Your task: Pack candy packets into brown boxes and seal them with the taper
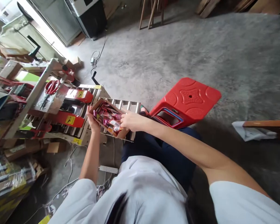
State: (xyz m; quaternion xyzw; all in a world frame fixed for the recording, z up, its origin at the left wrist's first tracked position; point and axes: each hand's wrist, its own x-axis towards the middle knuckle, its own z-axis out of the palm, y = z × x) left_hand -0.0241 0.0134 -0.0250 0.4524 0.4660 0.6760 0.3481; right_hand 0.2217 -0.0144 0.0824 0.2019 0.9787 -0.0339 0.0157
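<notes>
No writing can be read; only yellow warning stickers (70, 119) show on the red guards of the sealing machine (60, 105), their marks too small to tell. The open cardboard box (107, 119), brown and shallow, holds pink and red packets and rests on the metal rollers (128, 107). The left hand (92, 120) grips its near edge, fingers curled around it. The right hand (130, 121) lies on the opposite edge, fingers closed over the rim beside the packets. A red stool (189, 99) stands just beyond the right fingers.

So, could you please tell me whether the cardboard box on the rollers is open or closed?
Open: the cardboard box has no lid over it, and pink packets show inside.
</notes>
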